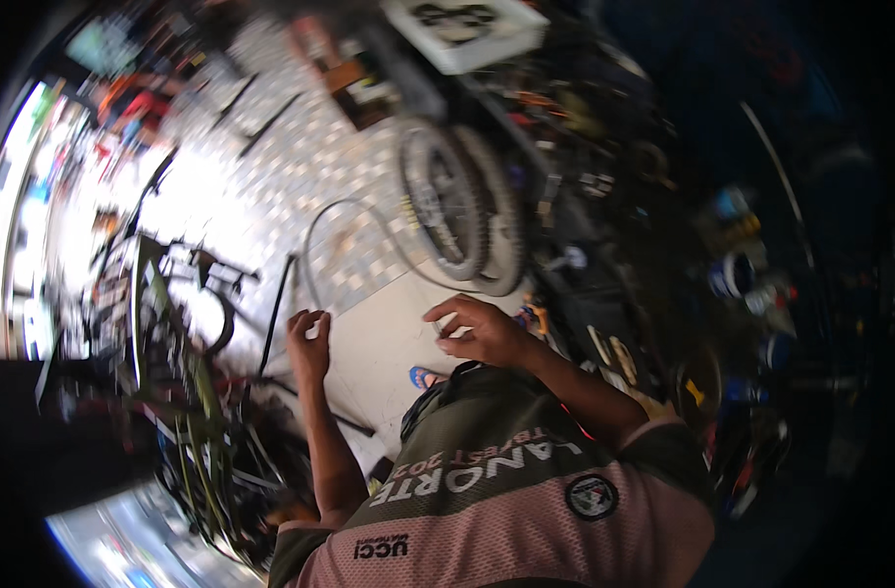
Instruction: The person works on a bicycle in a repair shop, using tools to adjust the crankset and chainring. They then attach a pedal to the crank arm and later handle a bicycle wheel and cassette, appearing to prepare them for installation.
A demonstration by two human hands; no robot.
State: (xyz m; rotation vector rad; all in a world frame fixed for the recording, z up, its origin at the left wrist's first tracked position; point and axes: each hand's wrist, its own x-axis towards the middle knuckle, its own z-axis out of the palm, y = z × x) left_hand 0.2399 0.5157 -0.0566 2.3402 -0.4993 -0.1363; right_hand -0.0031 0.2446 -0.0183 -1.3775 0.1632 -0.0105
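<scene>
Both my hands are held in front of my body above the pale floor. The fingers of my left hand point(310, 338) are curled in, and whatever they may hold cannot be made out. A thin dark cable or hose point(354, 202) bends in a loop; one end comes down close to the left fingertips, the other runs toward the wheels. Whether the hand grips it is unclear. My right hand point(479, 331) is curved with thumb and forefinger apart; a tiny greyish spot shows by its fingertips. Beyond it stand two bicycle wheels with tyres point(443, 201), side by side.
Bicycle frames point(188, 392) and a black stand point(279, 314) crowd the left side. A dark bench point(604, 265) covered with blurred tools and parts runs along the right. A white tray point(506, 44) and a brown box point(348, 76) lie at the back. Containers point(732, 274) stand far right.
</scene>
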